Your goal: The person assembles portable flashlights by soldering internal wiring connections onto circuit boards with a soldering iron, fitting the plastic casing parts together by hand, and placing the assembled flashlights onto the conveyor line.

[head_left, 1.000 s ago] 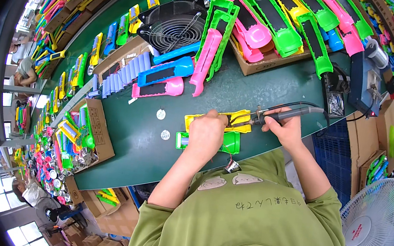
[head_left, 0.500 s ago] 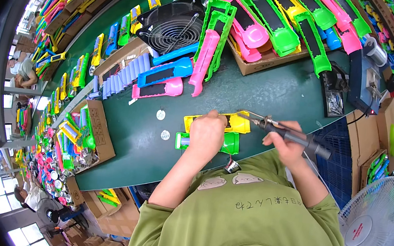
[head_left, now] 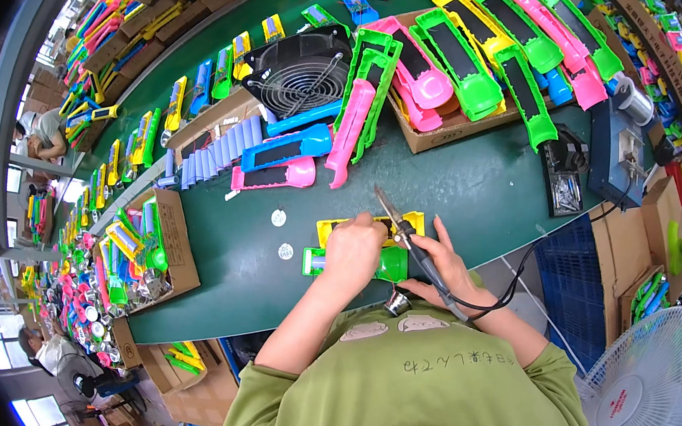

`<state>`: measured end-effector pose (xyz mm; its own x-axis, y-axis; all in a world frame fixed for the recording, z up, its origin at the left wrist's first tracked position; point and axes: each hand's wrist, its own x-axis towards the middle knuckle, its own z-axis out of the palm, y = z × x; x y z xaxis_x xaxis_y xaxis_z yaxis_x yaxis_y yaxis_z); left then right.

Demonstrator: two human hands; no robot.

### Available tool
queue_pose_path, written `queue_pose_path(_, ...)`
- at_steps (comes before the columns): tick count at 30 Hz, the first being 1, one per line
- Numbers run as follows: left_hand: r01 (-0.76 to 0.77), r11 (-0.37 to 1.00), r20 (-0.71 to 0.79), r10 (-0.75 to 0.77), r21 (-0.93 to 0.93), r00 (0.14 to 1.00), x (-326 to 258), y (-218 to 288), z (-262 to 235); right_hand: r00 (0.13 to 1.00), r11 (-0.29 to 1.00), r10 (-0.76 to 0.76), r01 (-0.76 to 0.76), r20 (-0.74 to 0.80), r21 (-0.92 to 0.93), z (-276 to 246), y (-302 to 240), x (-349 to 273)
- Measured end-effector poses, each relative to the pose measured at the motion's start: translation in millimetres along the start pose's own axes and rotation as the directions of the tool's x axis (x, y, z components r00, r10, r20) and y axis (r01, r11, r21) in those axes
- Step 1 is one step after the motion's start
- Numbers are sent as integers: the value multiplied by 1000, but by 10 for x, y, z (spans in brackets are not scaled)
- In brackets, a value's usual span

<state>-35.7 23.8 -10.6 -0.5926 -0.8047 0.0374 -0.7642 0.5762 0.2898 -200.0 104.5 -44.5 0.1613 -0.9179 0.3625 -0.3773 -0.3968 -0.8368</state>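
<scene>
My left hand (head_left: 353,252) is closed over a yellow plastic casing (head_left: 416,221) on the bench, fingertips bent down onto it; whatever they pinch is hidden. Right below lies a green casing (head_left: 392,263) with a pale cylindrical cell at its left end. A soldering iron (head_left: 428,261) with a dark handle crosses my right hand (head_left: 456,272), its tip pointing up and left, above the yellow casing. That hand's fingers are partly stretched beside the green casing's right end. A small shiny metal cup (head_left: 398,304) on a red wire hangs at the bench edge, against my shirt.
Pink, blue and green casings lie behind my hands, near a black fan (head_left: 298,73) and a row of lilac cells (head_left: 222,145). A cardboard box (head_left: 429,139) of casings stands at the back. A soldering station (head_left: 617,152) with a solder spool is at right; its cord loops by my right wrist.
My right hand has moved left and down toward the green casing. The soldering iron has swung round, its tip now pointing up and left. The left hand stays over the yellow casing.
</scene>
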Motion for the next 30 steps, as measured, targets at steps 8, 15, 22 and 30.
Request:
queue_pose_path(8,-273,895,-41,277,-353,960,-280,-197,-406,997,996,-67,69,25,-61,-233,268,297)
queue_pose_path(15,-336,929,-288,283,-155,915,-395,-153,4,995,1000,-9,11,98,-17,-261,236,353)
queue_pose_path(22,-260,915,-401,122,-309,908,-365,-62,254,993,994,101,-103,-54,-36,-227,36,122)
queue_pose_path(30,15,815,-310,-237,-579,921,-425,-26,65,997,987,46,-55,-62,-149,-392,-364,40)
